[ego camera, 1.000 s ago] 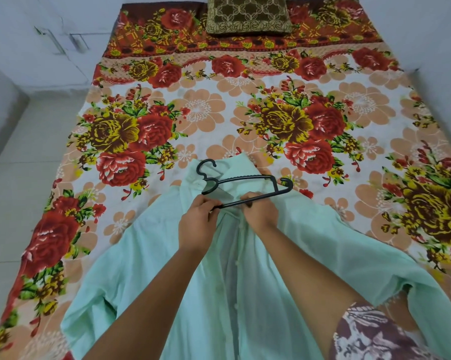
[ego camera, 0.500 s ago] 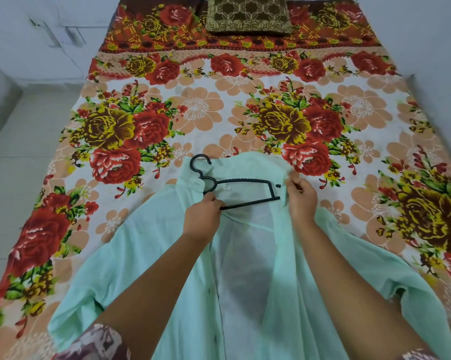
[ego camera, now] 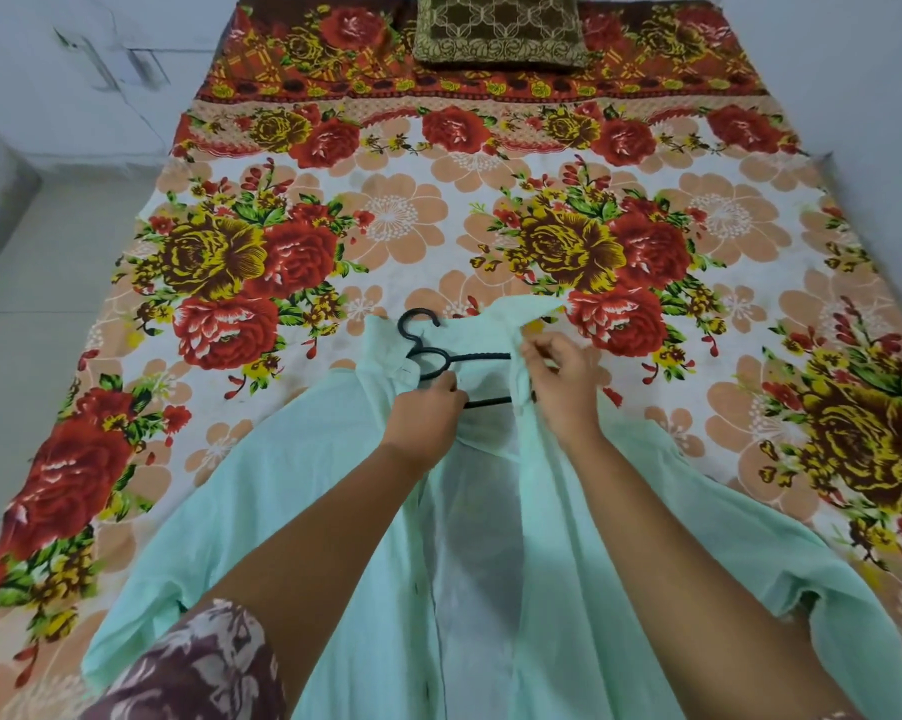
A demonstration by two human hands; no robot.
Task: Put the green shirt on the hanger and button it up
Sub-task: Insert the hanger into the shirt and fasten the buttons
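Observation:
The pale green shirt point(ego camera: 293, 506) lies spread on the bed, front open, collar away from me. A black hanger point(ego camera: 428, 350) sits inside the collar area, its hook poking out above the neckline. Its right end is hidden under the shirt's right front. My left hand point(ego camera: 427, 413) grips the hanger's lower bar together with the left collar edge. My right hand point(ego camera: 560, 379) pinches the right front edge of the shirt near the collar, over the hanger's right arm. White buttons run down the placket, unfastened.
A flowered bedsheet point(ego camera: 438, 226) covers the bed. A brown patterned pillow point(ego camera: 498, 28) lies at the head. Tiled floor point(ego camera: 33, 314) runs along the left side, and a white wall stands on the right.
My right hand drew the shirt's right front over the hanger's right end, which is now covered. My left hand stayed on the hanger, which shifted slightly left and farther into the shirt.

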